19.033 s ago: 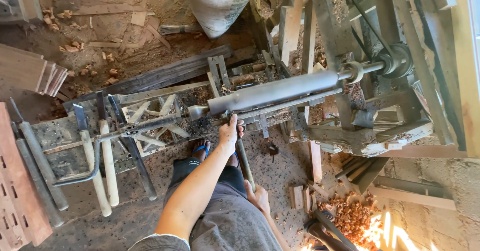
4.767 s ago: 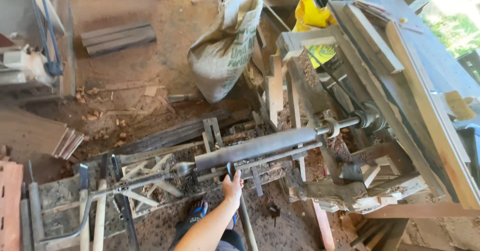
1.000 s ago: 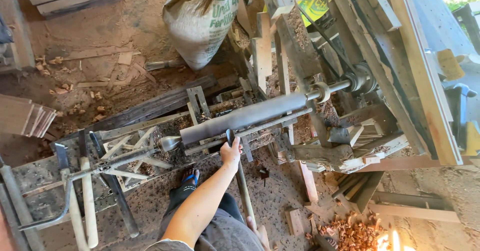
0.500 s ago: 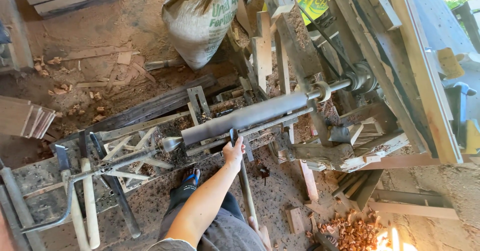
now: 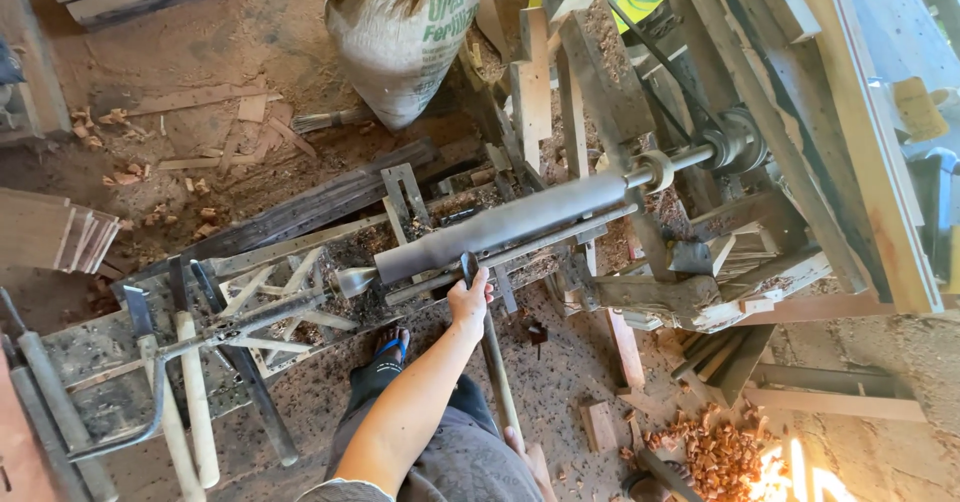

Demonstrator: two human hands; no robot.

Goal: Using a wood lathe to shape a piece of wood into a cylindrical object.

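A long grey wooden cylinder [image 5: 500,224] is mounted lengthwise in a rough wood lathe. My left hand [image 5: 468,304] grips the blade end of a long-handled chisel [image 5: 497,372], whose tip lies on the metal tool rest [image 5: 560,237] against the cylinder's near side. The chisel's wooden handle runs back towards my body. My right hand [image 5: 517,444] shows only partly at the bottom edge, closed around the handle's rear end. My sandalled foot [image 5: 385,347] stands just below the lathe bed.
A belt and pulley [image 5: 735,142] drive the cylinder's right end. A filled sack [image 5: 405,32] leans behind the lathe. Several pale-handled tools [image 5: 190,392] lie on the bed at left. Wood chips [image 5: 700,452], offcuts and planks cover the ground.
My left hand stays on the chisel at nearly the same spot along the cylinder. Only the view has shifted slightly.
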